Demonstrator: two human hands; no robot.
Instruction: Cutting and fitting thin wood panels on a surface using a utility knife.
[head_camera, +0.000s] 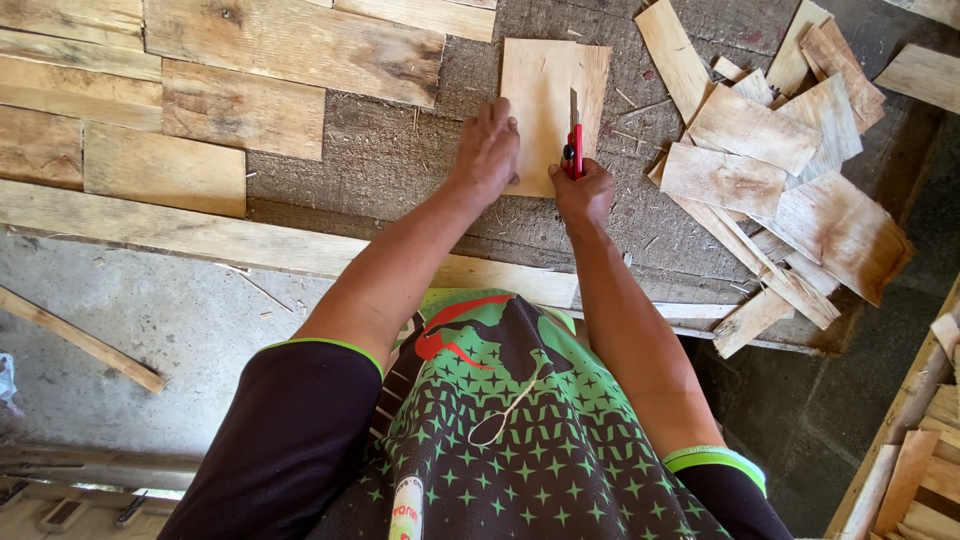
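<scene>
Two hands work a thin pale rectangular wood veneer sheet at upper centre on the rough tabletop: left hand pressed flat on it, right hand clamped around a red-handled utility knife, blade on the sheet. Mid-cut, seemingly; next calls for a steady, straight pull.

From my remote view: the person wears a jersey-style shirt, green with a repeating pattern of small star shapes on darker ground. A red and black graphic sits at the chest. Sleeves are black, edged with bright green bands. Forearms are bare. A thin pale cord loops down the front.
</scene>
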